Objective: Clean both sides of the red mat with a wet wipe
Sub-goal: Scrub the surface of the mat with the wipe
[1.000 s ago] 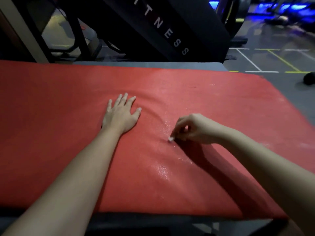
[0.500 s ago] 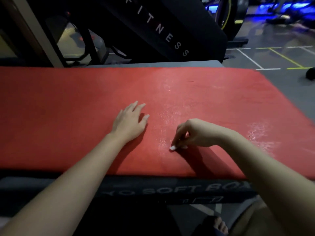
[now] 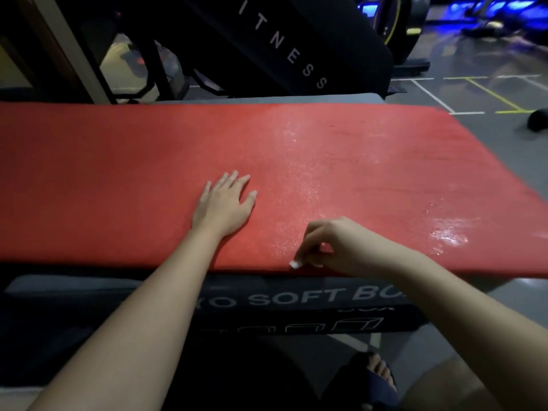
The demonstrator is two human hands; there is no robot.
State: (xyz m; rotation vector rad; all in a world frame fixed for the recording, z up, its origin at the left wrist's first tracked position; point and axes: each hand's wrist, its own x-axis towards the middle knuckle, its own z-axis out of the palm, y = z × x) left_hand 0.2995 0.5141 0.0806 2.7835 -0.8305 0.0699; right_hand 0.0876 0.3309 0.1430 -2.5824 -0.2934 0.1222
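The red mat is a long rectangle with a grainy, matte face, laid flat over a dark padded soft box. A wet sheen glitters down the mat's middle and turns glossy toward its right end. My left hand lies palm-down near the mat's centre, arm stretched out, fingers straight and slightly spread. At the mat's near edge my right hand arches, fingertips curled down, pinching a small white wad of wet wipe against the surface.
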